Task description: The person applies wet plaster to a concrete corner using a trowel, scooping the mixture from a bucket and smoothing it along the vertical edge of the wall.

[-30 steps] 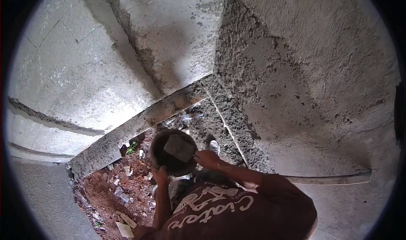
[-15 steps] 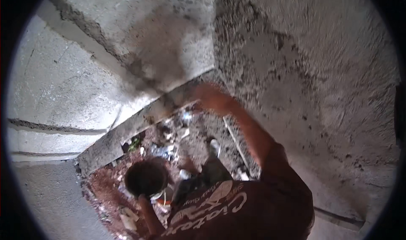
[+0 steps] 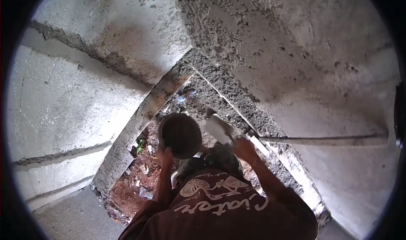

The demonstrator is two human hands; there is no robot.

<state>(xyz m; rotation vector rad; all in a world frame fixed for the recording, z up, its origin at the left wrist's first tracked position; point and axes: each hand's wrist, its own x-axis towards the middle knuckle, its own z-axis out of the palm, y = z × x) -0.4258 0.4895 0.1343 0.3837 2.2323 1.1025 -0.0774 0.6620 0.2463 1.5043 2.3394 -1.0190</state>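
Note:
My left hand (image 3: 165,154) grips the near left rim of a dark, round bucket (image 3: 179,132), held over the debris below; its inside is in shadow and I cannot make out what it contains. My right hand (image 3: 244,149) is closed on the handle of a trowel (image 3: 218,126), its flat, pale grey blade pointing up and left, just right of the bucket. Below, my trousers and part of a shoe show between my arms.
Two rough plastered walls (image 3: 76,96) (image 3: 304,92) meet in a corner above a narrow concrete ledge (image 3: 122,155). A mortared edge with a pale strip (image 3: 224,98) runs along the right. Reddish soil (image 3: 131,189) with rubble, scraps and a green plant (image 3: 140,145) lies below.
My right arm, raised toward the corner half a second ago, has come down and right with the trowel. The bucket has moved up and right from its lower position, and the view has shifted.

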